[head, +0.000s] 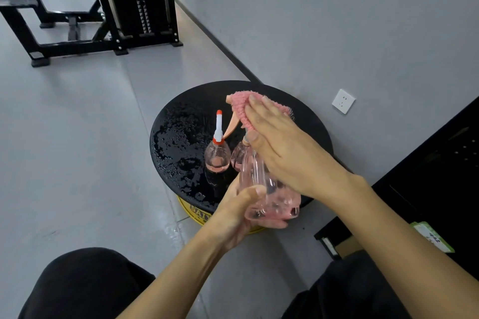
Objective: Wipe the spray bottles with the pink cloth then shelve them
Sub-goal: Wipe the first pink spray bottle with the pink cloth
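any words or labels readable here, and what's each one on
"SAI": black letters on the yellow side of the black-topped round stool; the rest is hidden behind the left hand.
Green-and-white label at the right edge: dark print, too blurred to read.
Held spray bottle and standing spray bottle: no print shows.

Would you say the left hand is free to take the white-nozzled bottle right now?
Probably not yet: the left hand grips another bottle, though nothing blocks the white-nozzled bottle.
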